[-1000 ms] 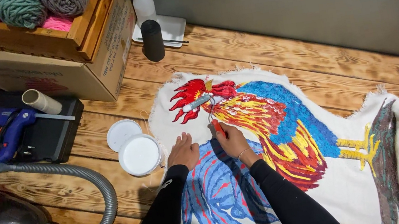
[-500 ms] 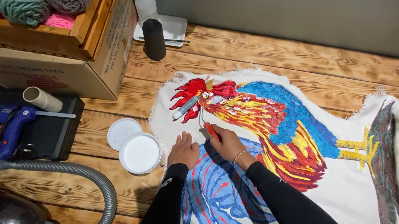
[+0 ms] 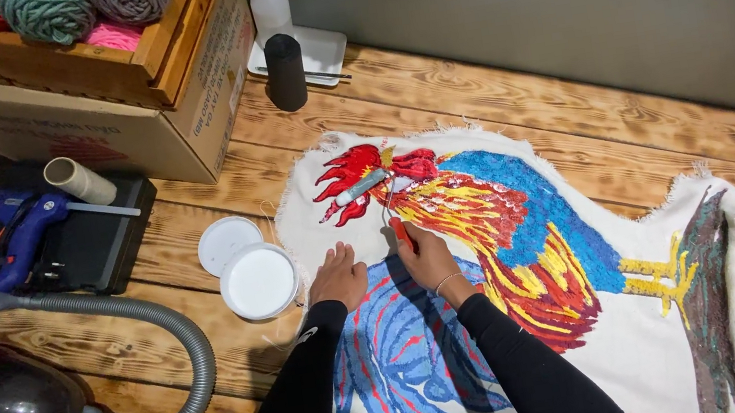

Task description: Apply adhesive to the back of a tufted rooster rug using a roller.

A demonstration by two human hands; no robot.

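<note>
left hand [image 3: 336, 277]: fingers together, flat on soft, limp rooster rug [image 3: 528, 241] | right hand [image 3: 422, 257]: clamped on light red-handled tool [image 3: 398, 231], centre frame

A scorched plank bench [image 3: 567, 109] carries a cloth rooster tapestry [image 3: 531, 260] at its middle. Just left of the cloth lie a white tub [image 3: 259, 282] and its lid [image 3: 228, 243]. Far left stands a cardboard box [image 3: 82, 113], with a black case [image 3: 92, 248] in front and a vacuum hose [image 3: 165, 344] curving nearer.
</note>
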